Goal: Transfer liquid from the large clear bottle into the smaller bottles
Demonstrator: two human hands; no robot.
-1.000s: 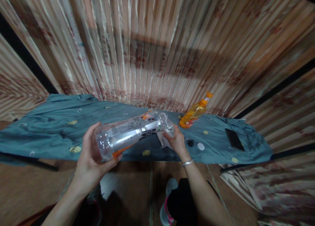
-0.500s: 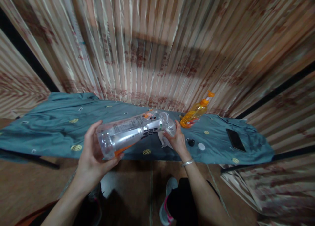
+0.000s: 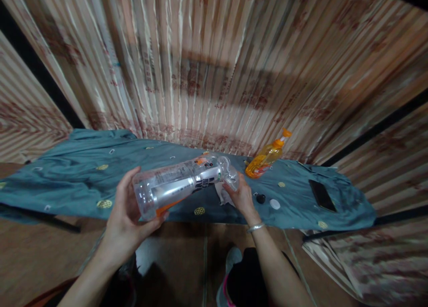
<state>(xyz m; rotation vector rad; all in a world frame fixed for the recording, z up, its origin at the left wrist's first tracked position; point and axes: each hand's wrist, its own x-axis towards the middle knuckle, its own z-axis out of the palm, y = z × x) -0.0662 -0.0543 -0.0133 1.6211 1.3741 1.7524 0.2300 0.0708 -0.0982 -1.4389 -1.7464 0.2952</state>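
A large clear plastic bottle (image 3: 180, 184) with a silver, black and orange label lies almost level in the air above the front edge of a table draped in blue-grey cloth (image 3: 73, 178). My left hand (image 3: 125, 215) grips its base. At the neck end, my right hand (image 3: 241, 195) touches the bottle; a silver bangle circles that wrist. A crumpled white piece (image 3: 222, 194) lies on the cloth just under the right hand.
On the cloth to the right stand an orange pump bottle (image 3: 265, 157), a small black cap (image 3: 260, 198), a white cap (image 3: 274, 203) and a dark phone (image 3: 322, 195). Striped curtains hang behind the table. A wooden floor and my shoes show below.
The view has shifted slightly down and right. Both hands keep the same hold on the bottle, which has barely moved.
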